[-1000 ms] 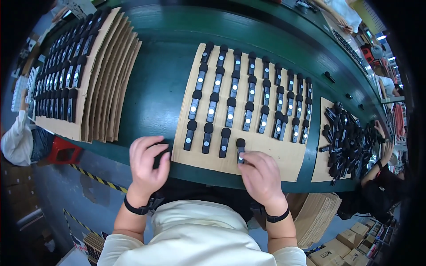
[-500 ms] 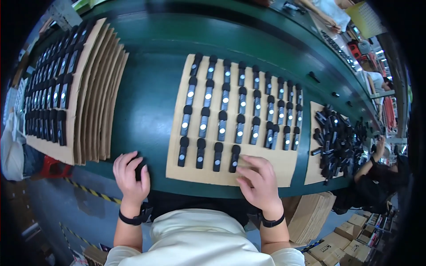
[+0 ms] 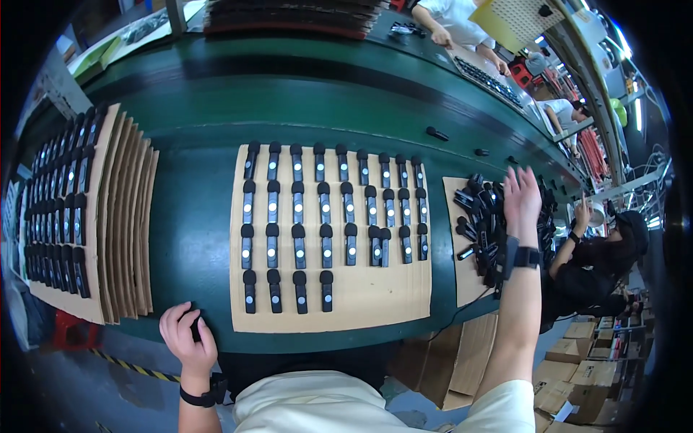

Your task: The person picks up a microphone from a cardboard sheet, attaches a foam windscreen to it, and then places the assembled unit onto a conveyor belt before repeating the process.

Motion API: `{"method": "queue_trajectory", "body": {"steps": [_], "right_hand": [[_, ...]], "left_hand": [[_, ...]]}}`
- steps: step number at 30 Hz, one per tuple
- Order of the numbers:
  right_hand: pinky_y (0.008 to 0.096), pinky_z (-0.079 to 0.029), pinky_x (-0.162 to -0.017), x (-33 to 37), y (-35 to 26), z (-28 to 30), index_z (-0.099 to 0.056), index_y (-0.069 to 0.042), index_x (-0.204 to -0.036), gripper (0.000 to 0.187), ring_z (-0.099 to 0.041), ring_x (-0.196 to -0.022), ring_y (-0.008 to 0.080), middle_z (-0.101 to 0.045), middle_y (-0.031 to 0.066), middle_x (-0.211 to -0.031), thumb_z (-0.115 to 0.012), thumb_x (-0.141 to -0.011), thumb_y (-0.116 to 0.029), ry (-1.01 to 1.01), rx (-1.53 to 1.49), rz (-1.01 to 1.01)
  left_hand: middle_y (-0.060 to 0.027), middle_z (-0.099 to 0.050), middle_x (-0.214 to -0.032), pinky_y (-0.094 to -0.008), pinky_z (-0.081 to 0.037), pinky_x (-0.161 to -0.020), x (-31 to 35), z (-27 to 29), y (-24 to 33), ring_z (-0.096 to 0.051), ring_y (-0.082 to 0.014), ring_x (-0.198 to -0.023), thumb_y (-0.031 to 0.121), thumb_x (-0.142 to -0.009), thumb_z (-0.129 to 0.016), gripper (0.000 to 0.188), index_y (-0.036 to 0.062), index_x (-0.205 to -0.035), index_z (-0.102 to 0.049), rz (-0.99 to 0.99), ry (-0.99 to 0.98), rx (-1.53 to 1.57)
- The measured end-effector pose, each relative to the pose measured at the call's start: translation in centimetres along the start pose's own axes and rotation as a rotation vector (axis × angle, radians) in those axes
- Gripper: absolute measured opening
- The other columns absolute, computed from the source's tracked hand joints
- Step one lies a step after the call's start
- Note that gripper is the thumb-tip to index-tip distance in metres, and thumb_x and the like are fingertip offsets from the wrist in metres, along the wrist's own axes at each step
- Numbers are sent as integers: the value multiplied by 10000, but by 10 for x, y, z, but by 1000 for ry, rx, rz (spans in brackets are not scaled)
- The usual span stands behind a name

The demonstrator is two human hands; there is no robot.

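Observation:
A tan cardboard sheet [image 3: 375, 299] lies on the green table in front of me, carrying rows of small black oblong devices [image 3: 297, 208] with white dots. My left hand [image 3: 186, 336] rests at the table's near edge, left of the sheet, curled around a small black device. My right hand [image 3: 521, 197] reaches far to the right, fingers spread, over a loose pile of black devices [image 3: 482, 216] on a second cardboard piece. Whether it touches the pile I cannot tell.
A stack of cardboard sheets [image 3: 123, 216] loaded with more black devices sits at the left. A person in black [image 3: 599, 260] sits at the right end of the table; others work at the far side. Cardboard boxes [image 3: 577, 361] stand on the floor at right.
My right hand left the near edge of the sheet and swung out to the right over the loose pile. My left hand stayed at the table's near edge, still curled.

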State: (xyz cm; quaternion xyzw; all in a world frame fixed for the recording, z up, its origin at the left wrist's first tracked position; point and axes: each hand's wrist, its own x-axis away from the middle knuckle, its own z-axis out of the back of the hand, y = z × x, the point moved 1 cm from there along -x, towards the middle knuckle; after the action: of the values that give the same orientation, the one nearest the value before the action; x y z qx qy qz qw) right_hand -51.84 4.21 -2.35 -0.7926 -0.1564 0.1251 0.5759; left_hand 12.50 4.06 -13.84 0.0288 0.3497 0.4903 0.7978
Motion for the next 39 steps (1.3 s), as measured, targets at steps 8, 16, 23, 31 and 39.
{"method": "queue_trajectory", "body": {"steps": [8,16,23,31,39], "right_hand": [[353,-481,-955,-24,35,-100,-616,-27,-1194,337,-645,-1043,237,-651,145,-1175,-657,-864,-78,-794,1340,337],[350,-508,-896,-60,85,-125,-641,-30,-1119,319,-659,-982,265,-671,165,-1043,-719,-813,-68,-860,1562,615],[388,-507,-860,-68,103,-133,-635,-48,-1134,324,-644,-954,333,-678,154,-1020,-713,-823,-94,-933,1498,346],[255,-495,-772,1,54,-111,-627,-35,-1152,268,-599,-833,105,-652,35,-937,-656,-887,-61,-913,1071,302],[261,-478,-834,194,2,-42,-635,3,-1120,245,-595,-905,130,-630,62,-1053,-668,-891,-77,-976,488,-190]], "left_hand": [[-169,-608,-1045,-459,-429,-900,3,-2,0,-554,-371,-968,-40,-800,-558,163,4,-956,-581,-7,13,-21],[-182,-591,-1030,-452,-435,-884,2,1,2,-545,-367,-958,-49,-806,-534,168,4,-962,-568,43,-53,-54],[-187,-586,-1031,-449,-435,-876,-4,0,7,-540,-365,-949,-62,-803,-519,178,-1,-965,-563,54,-94,-47],[-190,-591,-1028,-443,-440,-879,-4,-3,5,-545,-369,-957,-65,-802,-529,177,-5,-963,-571,17,-33,-27],[-184,-613,-1077,-443,-451,-896,-27,18,35,-565,-362,-989,-36,-785,-584,172,-4,-953,-603,0,-11,162]]}}
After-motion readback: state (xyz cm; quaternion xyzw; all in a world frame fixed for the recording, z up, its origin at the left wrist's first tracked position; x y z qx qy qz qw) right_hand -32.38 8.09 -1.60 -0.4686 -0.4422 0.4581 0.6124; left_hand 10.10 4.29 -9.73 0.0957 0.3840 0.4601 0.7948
